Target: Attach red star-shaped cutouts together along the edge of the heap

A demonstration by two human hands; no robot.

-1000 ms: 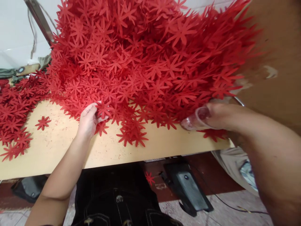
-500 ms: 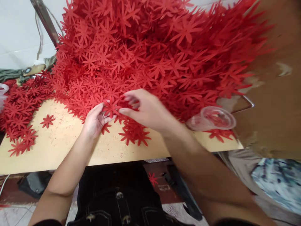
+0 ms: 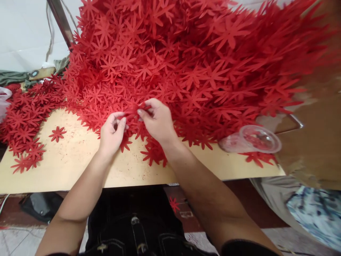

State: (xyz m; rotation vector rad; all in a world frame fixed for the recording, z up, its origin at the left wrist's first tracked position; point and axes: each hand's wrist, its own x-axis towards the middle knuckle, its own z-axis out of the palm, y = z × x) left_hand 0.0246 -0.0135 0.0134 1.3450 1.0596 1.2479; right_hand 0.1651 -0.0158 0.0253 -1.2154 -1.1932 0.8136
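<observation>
My left hand [image 3: 112,133] is closed, its curled fingertips at the left edge of a red flower-shaped cutout [image 3: 132,110]. My right hand [image 3: 160,122] pinches the same cutout from the right between thumb and fingers. The cutout is seen nearly edge-on, partly hidden by the fingertips, and blends into the red behind it. Just beyond both hands rises a large heap of similar red cutouts [image 3: 170,67] with narrow petals. A few more cutouts [image 3: 153,153] lie on the table below my right hand.
A pale wooden table [image 3: 80,167] carries the heap. A single cutout [image 3: 57,134] lies at left, near a smaller pile [image 3: 25,121]. Clear plastic tubs [image 3: 259,138] holding red bits stand at right, beside a brown cardboard box [image 3: 317,142]. A metal post [image 3: 60,19] stands behind.
My right hand has closed in on the cutout and now pinches it. The cutout has turned from facing up to nearly edge-on. My left hand has rolled over, and the view has shifted slightly.
</observation>
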